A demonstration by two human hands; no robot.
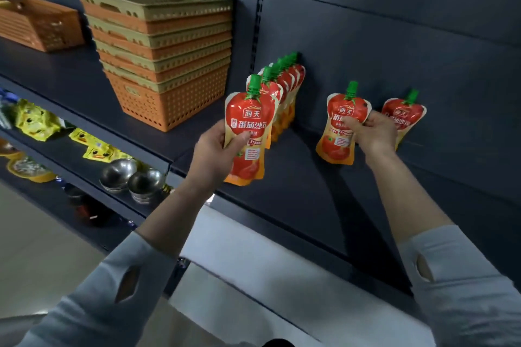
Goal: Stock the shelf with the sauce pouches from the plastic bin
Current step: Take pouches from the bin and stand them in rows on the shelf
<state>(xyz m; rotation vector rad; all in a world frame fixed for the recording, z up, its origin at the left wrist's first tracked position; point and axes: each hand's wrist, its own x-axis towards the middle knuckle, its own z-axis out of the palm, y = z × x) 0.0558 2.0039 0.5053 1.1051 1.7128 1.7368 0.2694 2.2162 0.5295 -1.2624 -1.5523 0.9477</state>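
My left hand (215, 149) grips a red tomato sauce pouch (248, 124) with a green cap, held upright just above the dark shelf (282, 177). Behind it stands a row of several like pouches (287, 82) reaching to the back wall. My right hand (372, 129) pinches a second pouch (339, 127) at its right edge, upright on the shelf. Another pouch (404, 115) stands behind that hand, near the back wall. The plastic bin is not clearly in view; a pale blurred shape (253, 276) lies below the shelf edge.
A stack of orange and beige baskets (163, 59) stands left of the pouch row. An orange basket (39, 22) sits far left. The lower shelf holds yellow packets (36, 121) and steel bowls (132, 177). Bare shelf lies between the two pouch groups.
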